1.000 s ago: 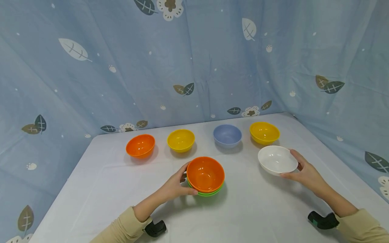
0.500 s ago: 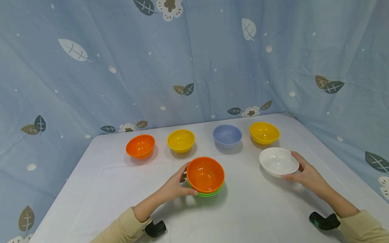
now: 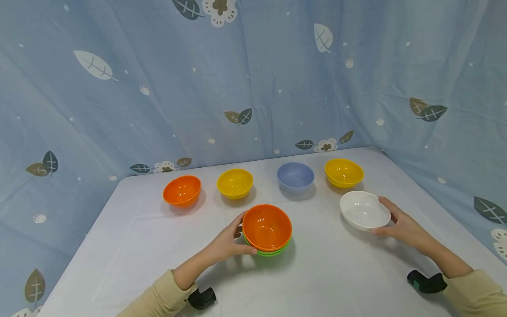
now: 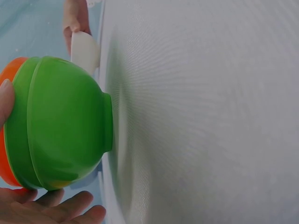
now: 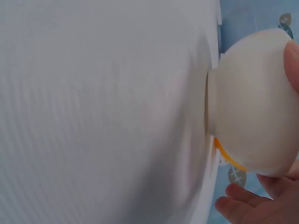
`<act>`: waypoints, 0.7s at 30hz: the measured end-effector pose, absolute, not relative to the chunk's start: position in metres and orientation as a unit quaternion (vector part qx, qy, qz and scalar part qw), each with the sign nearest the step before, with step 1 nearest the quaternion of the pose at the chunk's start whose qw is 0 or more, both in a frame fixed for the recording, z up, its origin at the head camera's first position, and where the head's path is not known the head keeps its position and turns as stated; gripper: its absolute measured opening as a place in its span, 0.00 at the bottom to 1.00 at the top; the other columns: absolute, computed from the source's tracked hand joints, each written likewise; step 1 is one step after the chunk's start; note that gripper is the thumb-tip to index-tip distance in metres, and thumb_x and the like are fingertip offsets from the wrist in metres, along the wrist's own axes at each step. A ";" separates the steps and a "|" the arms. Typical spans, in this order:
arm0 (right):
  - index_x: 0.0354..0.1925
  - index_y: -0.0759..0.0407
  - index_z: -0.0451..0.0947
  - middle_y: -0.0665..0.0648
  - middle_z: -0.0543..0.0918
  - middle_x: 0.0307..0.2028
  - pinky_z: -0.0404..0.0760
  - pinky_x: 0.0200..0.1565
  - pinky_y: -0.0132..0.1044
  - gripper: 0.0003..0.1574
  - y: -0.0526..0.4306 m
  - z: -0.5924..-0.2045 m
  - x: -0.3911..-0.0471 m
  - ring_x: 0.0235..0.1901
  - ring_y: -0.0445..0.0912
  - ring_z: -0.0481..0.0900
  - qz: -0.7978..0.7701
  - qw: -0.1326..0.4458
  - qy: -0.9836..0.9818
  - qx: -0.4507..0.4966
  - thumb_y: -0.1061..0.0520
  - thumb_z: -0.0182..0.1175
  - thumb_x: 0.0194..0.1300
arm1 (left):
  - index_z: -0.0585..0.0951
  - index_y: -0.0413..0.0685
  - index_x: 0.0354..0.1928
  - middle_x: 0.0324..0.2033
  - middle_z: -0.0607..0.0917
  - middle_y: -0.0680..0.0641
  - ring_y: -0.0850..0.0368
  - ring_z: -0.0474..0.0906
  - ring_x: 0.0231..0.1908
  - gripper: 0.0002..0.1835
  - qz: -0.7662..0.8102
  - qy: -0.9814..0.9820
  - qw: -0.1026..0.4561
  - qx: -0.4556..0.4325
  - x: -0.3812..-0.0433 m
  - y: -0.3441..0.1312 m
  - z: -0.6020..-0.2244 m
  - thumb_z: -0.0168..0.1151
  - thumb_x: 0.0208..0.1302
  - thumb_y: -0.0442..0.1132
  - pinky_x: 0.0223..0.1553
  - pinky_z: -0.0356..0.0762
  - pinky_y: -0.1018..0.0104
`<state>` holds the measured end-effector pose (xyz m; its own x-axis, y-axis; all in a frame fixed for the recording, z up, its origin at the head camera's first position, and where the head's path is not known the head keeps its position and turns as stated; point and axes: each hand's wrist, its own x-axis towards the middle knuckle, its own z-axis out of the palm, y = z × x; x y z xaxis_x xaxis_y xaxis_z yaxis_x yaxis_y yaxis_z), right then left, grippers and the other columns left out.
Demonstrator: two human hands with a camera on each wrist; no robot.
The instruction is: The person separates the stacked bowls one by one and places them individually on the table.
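Observation:
My left hand (image 3: pixel 229 244) grips a stack of bowls from its left side, thumb in front and fingers behind. An orange bowl (image 3: pixel 267 229) tops the stack, nested in green bowls (image 4: pixel 65 121) whose double rim shows in the left wrist view. To the right, my right hand (image 3: pixel 404 229) pinches a white bowl (image 3: pixel 363 210) by its right side, thumb at the near rim. In the right wrist view the foot of the white bowl (image 5: pixel 257 102) is close over the cloth, and a shadow falls beside it. The white bowl looks upright, with nothing inside.
Along the back of the white-covered table (image 3: pixel 317 281) stand a second orange bowl (image 3: pixel 182 191), a yellow bowl (image 3: pixel 235 183), a blue bowl (image 3: pixel 295 177) and another yellow bowl (image 3: pixel 344 173), just behind the white one. A patterned blue curtain (image 3: pixel 273 79) hangs behind the table.
My right hand has shifted slightly to the right with the white bowl. My left hand and the stack have stayed in place.

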<state>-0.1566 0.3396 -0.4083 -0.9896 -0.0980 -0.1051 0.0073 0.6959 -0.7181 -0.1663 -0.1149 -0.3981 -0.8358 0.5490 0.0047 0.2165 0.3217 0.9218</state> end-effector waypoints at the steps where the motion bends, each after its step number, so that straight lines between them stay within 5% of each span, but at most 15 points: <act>1: 0.69 0.67 0.30 0.77 0.38 0.66 0.57 0.53 0.69 0.66 0.341 -0.408 -0.157 0.60 0.76 0.47 -0.387 0.072 0.919 -0.025 0.48 0.65 0.54 | 0.53 0.46 0.69 0.64 0.63 0.42 0.42 0.67 0.59 0.52 0.530 0.798 0.156 0.241 -0.166 -0.115 -0.398 0.72 0.45 0.48 0.58 0.63 0.44; 21: 0.69 0.67 0.28 0.78 0.35 0.66 0.54 0.51 0.73 0.65 0.346 -0.404 -0.158 0.59 0.79 0.43 -0.383 0.097 0.918 -0.042 0.48 0.63 0.56 | 0.53 0.46 0.69 0.64 0.63 0.42 0.43 0.66 0.60 0.51 0.533 0.795 0.160 0.240 -0.167 -0.116 -0.398 0.72 0.46 0.47 0.59 0.63 0.45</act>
<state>-0.1583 0.3463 -0.4037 -0.9777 -0.1507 -0.1465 -0.0021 0.7039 -0.7103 -0.1673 -0.1157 -0.3981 -0.8337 0.5523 0.0003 0.2099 0.3163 0.9251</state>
